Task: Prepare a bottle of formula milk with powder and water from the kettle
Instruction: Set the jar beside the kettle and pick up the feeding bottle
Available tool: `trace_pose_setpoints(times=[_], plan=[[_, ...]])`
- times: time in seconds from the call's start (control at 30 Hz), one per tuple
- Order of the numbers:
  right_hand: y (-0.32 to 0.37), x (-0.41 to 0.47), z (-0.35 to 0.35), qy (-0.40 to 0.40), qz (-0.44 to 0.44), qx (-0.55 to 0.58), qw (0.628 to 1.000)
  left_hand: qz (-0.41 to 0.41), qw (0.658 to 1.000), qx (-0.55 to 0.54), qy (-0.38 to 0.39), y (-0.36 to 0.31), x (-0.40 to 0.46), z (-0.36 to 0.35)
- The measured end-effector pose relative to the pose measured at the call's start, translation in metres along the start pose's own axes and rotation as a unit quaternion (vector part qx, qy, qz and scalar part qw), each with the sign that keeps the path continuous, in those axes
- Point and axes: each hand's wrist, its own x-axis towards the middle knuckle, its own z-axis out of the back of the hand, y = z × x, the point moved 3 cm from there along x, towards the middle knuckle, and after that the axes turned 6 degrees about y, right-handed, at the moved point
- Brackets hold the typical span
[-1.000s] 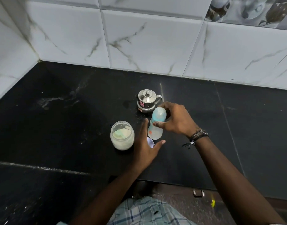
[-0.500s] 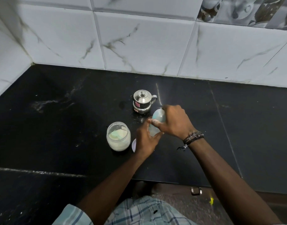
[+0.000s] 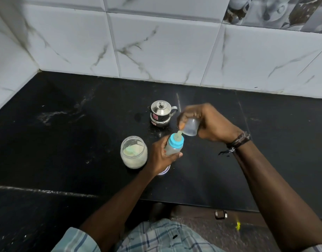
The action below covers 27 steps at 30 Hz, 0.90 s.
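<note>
Head view, read left to right. One powder jar [image 3: 134, 154], lid off, pale powder inside with what looks like a scoop, standing on the black counter [image 3: 65, 142]. Just right of it, left hand [image 3: 161, 157] grasps one feeding bottle [image 3: 173, 145] round the body; the bottle is held off the counter, its long axis tilted, with blue collar and teat pointing up and right. One pale disc [image 3: 164, 172] lies beneath that hand, probably the jar's lid; mostly hidden. One steel kettle [image 3: 161, 113] stands behind, lid on, apart from both hands. Right hand [image 3: 207, 122] grips one clear dome cap [image 3: 191, 129], open mouth facing the teat, just beside it, touching or nearly so. Judgement: the collar is still on, so unscrewing comes next; the right hand is nearer but occupied.
</note>
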Motion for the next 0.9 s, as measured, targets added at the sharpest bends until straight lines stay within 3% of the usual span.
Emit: trace_pose_setpoints(times=[0.07,0.17,0.27,0.6,0.8,0.9], plan=[[0.007,0.005,0.015,-0.032,-0.003,-0.050,0.998,0.016,1.000,-0.003,-0.003,0.002,-0.005,-0.003],[0.002,0.015,0.003,0.004,-0.041,-0.125,0.991,0.016,0.999,-0.027,-0.020,-0.011,-0.003,-0.009],[-0.017,0.019,-0.024,0.014,-0.073,-0.131,0.989,0.008,0.999,-0.039,-0.030,-0.020,0.005,-0.011],[-0.042,0.009,-0.024,-0.061,-0.112,0.063,0.990,-0.017,0.998,0.025,-0.054,-0.026,0.009,-0.004],[-0.052,0.005,-0.025,-0.012,-0.162,0.166,0.973,-0.016,0.998,0.043,-0.039,-0.024,0.008,-0.003],[-0.052,0.005,-0.026,0.005,-0.164,0.151,0.975,-0.016,0.998,0.048,-0.037,-0.022,0.006,-0.003]])
